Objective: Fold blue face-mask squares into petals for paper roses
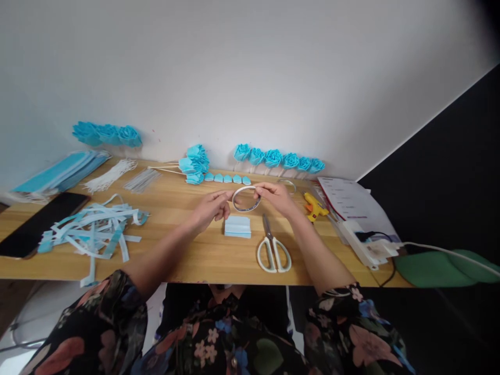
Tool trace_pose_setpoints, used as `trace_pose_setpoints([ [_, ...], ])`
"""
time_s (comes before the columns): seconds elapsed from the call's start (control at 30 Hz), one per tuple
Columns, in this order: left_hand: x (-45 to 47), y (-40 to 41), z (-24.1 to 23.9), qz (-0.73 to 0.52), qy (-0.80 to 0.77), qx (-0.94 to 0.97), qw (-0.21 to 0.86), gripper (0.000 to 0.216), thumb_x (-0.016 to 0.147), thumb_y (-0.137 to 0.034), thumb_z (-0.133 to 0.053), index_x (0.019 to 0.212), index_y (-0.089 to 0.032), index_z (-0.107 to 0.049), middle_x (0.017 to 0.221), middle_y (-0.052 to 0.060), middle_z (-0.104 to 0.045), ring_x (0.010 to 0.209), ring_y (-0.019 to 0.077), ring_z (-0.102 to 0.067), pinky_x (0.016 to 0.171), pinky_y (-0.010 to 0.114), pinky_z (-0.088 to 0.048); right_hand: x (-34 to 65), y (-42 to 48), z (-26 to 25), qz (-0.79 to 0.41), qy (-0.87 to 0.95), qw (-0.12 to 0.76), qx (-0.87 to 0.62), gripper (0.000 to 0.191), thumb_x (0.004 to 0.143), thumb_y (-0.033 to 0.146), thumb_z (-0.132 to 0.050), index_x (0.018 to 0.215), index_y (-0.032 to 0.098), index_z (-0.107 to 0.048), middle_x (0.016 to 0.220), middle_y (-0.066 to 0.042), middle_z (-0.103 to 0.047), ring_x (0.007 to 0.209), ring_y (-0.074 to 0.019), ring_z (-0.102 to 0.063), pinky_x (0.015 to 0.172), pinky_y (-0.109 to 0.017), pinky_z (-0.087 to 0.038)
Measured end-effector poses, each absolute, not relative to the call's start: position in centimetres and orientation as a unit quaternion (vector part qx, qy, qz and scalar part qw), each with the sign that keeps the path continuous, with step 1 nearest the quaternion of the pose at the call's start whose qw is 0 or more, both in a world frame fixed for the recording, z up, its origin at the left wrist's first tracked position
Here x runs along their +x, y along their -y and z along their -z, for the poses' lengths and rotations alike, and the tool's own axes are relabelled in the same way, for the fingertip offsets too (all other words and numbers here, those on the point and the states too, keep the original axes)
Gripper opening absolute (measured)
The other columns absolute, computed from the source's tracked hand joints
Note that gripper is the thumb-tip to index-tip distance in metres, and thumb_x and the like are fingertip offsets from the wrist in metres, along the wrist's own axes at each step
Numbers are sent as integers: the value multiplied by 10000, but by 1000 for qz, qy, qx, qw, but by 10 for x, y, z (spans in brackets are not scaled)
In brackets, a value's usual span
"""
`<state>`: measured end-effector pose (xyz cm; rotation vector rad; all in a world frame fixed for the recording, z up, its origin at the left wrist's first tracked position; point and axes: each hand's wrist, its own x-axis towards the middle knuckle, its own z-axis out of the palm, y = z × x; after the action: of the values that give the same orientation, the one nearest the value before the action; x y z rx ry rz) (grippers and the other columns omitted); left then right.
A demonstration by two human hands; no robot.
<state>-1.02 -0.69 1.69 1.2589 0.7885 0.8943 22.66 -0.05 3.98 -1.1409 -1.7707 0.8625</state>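
A narrow white roll of tape (246,209) is held up over the table in front of me. My right hand (273,197) pinches its right rim between thumb and fingers. At its left rim, my left hand (213,209) has thumb and forefinger pressed together against the tape, the other fingers curled. Below the roll lies a small stack of light blue cut pieces (237,227). White-handled scissors (274,255) rest to the right of the stack, blades pointing away from me. Beyond the roll stands a row of small blue folded pieces (227,178).
Blue fabric roses (273,157) line the wall, with more roses (194,164) lying on stems. Cut strips (96,232), a phone (41,224), masks (62,169), white cords (111,175) and wires (141,180) lie left. A yellow glue gun (314,207) and power strip (357,245) are right.
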Motion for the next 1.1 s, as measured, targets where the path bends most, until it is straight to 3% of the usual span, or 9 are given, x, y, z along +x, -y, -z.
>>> trace_pose_setpoints([
  [0.1,-11,8,-18,-380,-307,511,707,425,815,-494,-687,1013,-118,-716,871,83,-702,485,78,-532,405,208,-303,218,-3,-39,-373,688,432,-448,329,823,517,-686,932,220,-778,734,4,-719,698,-145,-603,709,-283,-475],
  [0.27,-12,7,-19,-406,-241,449,759,323,760,-399,-776,896,-110,-728,757,47,-659,559,113,-584,514,239,-433,210,1,-22,-537,565,497,-381,547,787,686,-658,1082,232,-731,903,-53,-751,866,-194,-688,859,-358,-534],
  [0.4,-11,11,-20,-411,-209,434,774,301,772,-399,-768,816,-106,-719,779,72,-672,611,138,-613,569,261,-470,208,5,-10,-581,516,507,-373,474,740,636,-740,1001,241,-718,856,-31,-732,854,-191,-685,904,-377,-536],
  [0.5,-10,13,-19,-388,-202,448,780,319,784,-429,-749,781,-113,-700,801,90,-679,618,145,-611,524,250,-451,206,7,-10,-586,493,528,-367,416,701,573,-805,932,239,-716,753,10,-672,776,-164,-659,880,-356,-538],
  [0.67,-12,11,-19,-363,-217,474,773,337,814,-454,-691,840,-118,-704,867,99,-693,542,108,-558,405,213,-328,209,12,-16,-550,526,532,-371,376,740,570,-777,923,244,-735,731,8,-648,789,-172,-642,890,-368,-526],
  [0.93,-13,10,-20,-329,-252,501,760,305,814,-426,-722,860,-125,-711,803,66,-691,511,72,-525,402,192,-285,220,12,-17,-383,635,522,-421,324,847,553,-685,976,272,-784,780,-9,-701,791,-178,-635,810,-343,-504],
  [1.1,-13,8,-19,-318,-279,493,760,328,783,-442,-750,887,-133,-716,803,64,-699,513,73,-531,400,186,-273,218,14,-16,-339,672,497,-432,311,905,512,-627,1032,268,-774,799,-4,-698,777,-161,-627,748,-300,-477],
])
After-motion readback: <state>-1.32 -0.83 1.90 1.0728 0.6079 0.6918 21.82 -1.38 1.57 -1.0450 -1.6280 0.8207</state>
